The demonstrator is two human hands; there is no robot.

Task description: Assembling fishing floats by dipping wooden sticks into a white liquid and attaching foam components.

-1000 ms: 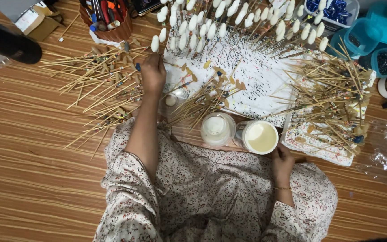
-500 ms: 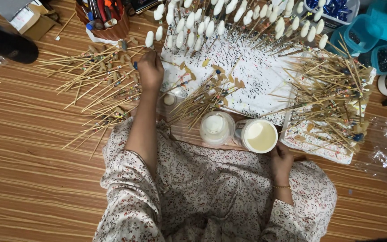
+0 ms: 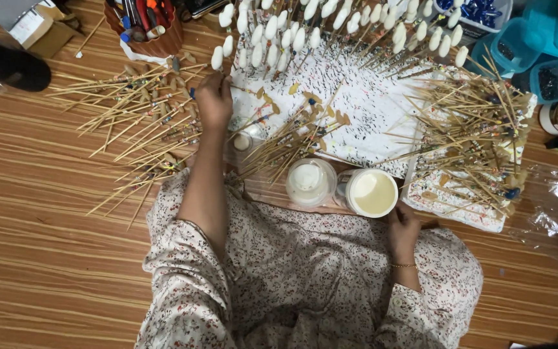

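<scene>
Counts of the things seen around the two hands

Two hands are seen: the left hand (image 3: 213, 100) and the right hand (image 3: 403, 223). Two round white containers are counted just above the right hand: a lidded jar (image 3: 310, 182) and an open tub of cream liquid (image 3: 371, 192). One brown tool holder (image 3: 142, 32) is seen above the left hand. Three teal plastic boxes (image 3: 510, 46) are counted well above the right hand. The white-tipped sticks (image 3: 272, 29) and the plain wooden sticks (image 3: 137, 123) by the left hand are too many and too overlapped to be counted exactly.
</scene>
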